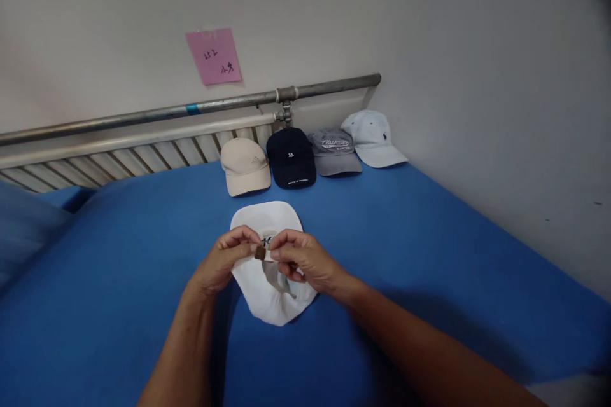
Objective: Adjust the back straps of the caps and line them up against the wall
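Observation:
A white cap [265, 219] lies on the blue bed sheet [429, 248] in front of me, its brim pointing away. My left hand [224, 261] and my right hand [305, 261] meet over its back. Both pinch the cap's rear strap, where a small brown buckle [260, 253] and a dark logo show between the fingertips. The fingers of both hands are curled closed on the strap.
Several caps stand in a row at the far edge of the bed: beige [244, 166], navy [291, 158], grey [334, 151] and pale blue [372, 138]. Behind them run a metal rail [191, 108] and a slatted headboard. A pink note [214, 56] sticks on the wall.

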